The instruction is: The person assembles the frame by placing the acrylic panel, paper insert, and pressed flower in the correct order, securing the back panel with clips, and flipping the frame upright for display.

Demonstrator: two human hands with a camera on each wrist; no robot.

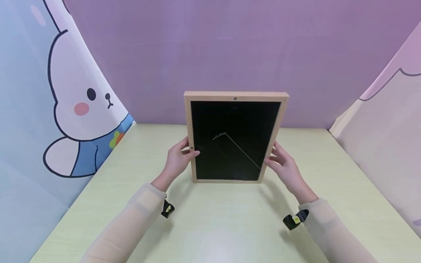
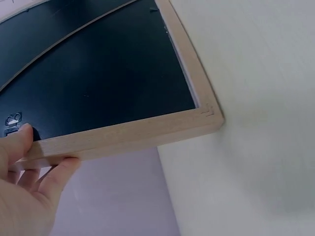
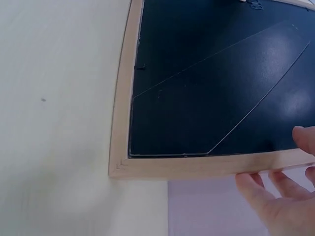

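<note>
A picture frame (image 1: pixel 235 146) with a pale wooden border stands almost upright, its black backing board facing me. My left hand (image 1: pixel 177 159) grips the left side, thumb on the front of the border and fingers behind. On the opposite side my right hand (image 1: pixel 286 168) pinches the border the same way. The left wrist view shows the left thumb (image 2: pixel 20 140) beside a small metal fitting (image 2: pixel 13 118) on the backing. Pale lines on the backing outline a flap (image 3: pixel 226 93) in the right wrist view. The frame's far face is hidden.
The pale table (image 1: pixel 217 219) stretches under both forearms, and the frame's lower edge is close over it. Behind rises a purple backdrop (image 1: pixel 230 47). A panel with a cartoon rabbit (image 1: pixel 79 91) borders the left, a pale panel (image 1: pixel 388 128) the right.
</note>
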